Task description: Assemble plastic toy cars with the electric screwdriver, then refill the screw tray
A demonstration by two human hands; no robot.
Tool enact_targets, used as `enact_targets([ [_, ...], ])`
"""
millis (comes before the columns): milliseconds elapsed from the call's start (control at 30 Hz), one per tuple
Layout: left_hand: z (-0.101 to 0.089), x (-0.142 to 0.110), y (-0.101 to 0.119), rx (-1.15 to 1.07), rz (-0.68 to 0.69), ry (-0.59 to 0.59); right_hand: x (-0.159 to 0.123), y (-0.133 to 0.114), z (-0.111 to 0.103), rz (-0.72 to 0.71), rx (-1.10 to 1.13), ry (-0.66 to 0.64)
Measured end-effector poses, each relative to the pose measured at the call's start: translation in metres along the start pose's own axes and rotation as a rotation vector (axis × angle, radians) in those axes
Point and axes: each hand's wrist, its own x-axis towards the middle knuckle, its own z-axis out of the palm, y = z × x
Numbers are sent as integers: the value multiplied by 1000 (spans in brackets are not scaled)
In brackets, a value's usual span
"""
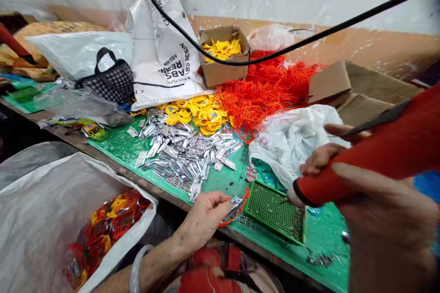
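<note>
The left hand point(206, 214) pinched one small, flat, silvery piece point(235, 203) and one thin orange-red plastic strip point(246, 196) beside one green, rectangular plastic tray point(270, 206); the right hand point(388, 213) clasped one thick red cylindrical tool point(381, 146). The piece looked shiny, dark-marked.

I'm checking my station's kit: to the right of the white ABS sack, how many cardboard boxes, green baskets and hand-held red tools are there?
Cardboard boxes: 2
Green basket: 1
Red tool, in the right hand: 1
Total: 4
</note>
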Motion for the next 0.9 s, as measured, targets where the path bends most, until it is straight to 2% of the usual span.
enact_targets([
  [167, 5, 3, 1, 57, 33, 37, -31, 7, 27, -16, 106, -4],
  [367, 9, 5, -9, 16, 43, 19, -45, 17, 45, -72, 145, -50],
  [567, 9, 7, -10, 3, 44, 2, -48, 30, 49, -45, 142, -67],
  [900, 10, 6, -7, 1, 32, 6, -52, 42, 45, -22, 114, -95],
])
